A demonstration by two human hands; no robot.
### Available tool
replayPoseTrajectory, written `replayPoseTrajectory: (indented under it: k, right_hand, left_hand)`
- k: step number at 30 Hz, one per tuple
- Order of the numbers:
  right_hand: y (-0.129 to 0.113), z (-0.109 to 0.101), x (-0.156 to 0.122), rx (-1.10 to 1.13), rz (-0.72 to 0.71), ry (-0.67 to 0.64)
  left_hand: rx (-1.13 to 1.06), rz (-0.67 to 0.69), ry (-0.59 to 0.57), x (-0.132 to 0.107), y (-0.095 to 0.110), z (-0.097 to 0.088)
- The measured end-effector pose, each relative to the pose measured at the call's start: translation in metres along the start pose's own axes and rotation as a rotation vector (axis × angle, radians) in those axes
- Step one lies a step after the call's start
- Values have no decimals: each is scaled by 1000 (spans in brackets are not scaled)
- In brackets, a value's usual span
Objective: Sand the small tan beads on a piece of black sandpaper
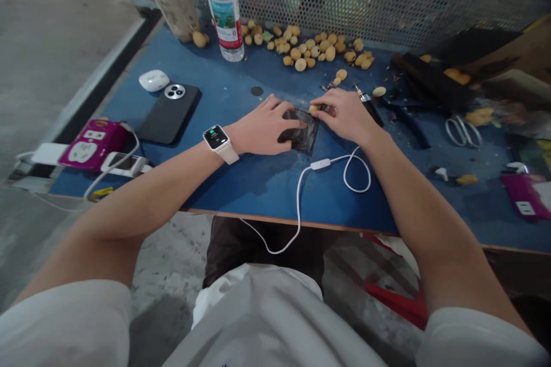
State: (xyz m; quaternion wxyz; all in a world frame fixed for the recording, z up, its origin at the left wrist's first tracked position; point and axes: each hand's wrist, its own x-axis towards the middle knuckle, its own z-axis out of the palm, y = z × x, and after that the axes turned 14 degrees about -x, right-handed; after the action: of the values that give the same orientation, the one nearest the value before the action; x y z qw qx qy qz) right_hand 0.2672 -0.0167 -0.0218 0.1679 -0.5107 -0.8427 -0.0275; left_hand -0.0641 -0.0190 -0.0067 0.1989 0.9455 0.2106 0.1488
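My left hand lies on the left part of a dark, square, flat piece, its fingers spread and pressing on the surface. My right hand is closed in a pinch on a small round yellow-brown fruit at the piece's upper right edge. The palm and part of the fruit are hidden by the fingers. A black pen-like tool with a metal tip lies just beyond my right hand. A white cable with an inline switch curls on the blue table below both hands.
Many more such fruits lie along the perforated metal screen, beside a water bottle and a jar. A phone and purple socket block sit left. Pliers and scissors lie right.
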Motion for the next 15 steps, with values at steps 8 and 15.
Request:
replayPoseTrajectory:
  k: [8, 15]
  right_hand:
    - [-2, -17, -8, 12, -74, -63]
    - [-19, -5, 14, 4, -71, -59]
  left_hand:
    - [31, -17, -27, 2, 1, 0]
    - [13, -22, -10, 3, -3, 4]
